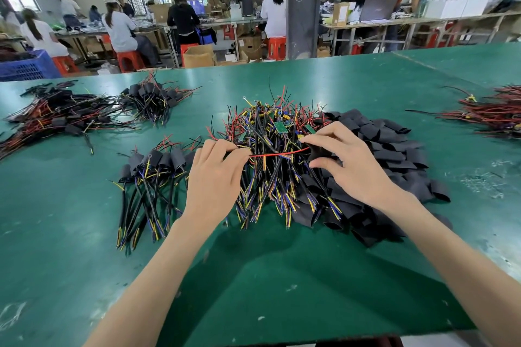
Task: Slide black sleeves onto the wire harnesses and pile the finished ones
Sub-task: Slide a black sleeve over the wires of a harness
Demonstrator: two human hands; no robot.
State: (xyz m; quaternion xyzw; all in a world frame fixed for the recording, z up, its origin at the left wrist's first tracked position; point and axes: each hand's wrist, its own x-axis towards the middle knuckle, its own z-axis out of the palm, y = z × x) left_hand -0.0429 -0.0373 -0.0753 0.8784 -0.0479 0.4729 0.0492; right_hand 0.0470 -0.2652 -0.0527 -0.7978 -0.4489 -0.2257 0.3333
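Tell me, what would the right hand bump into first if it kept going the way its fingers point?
Probably the tangled harness heap. The right hand, pinching a black sleeve, points left across it toward the left hand, which pinches a red wire. Depth is unclear; it might skim over.

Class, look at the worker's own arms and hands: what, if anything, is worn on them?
Nothing shows. The left hand and right hand are ungloved, with no rings on the fingers in view. The left forearm and right forearm are bare down to the picture's lower edge: no sleeves, watch, bracelet or wristband.
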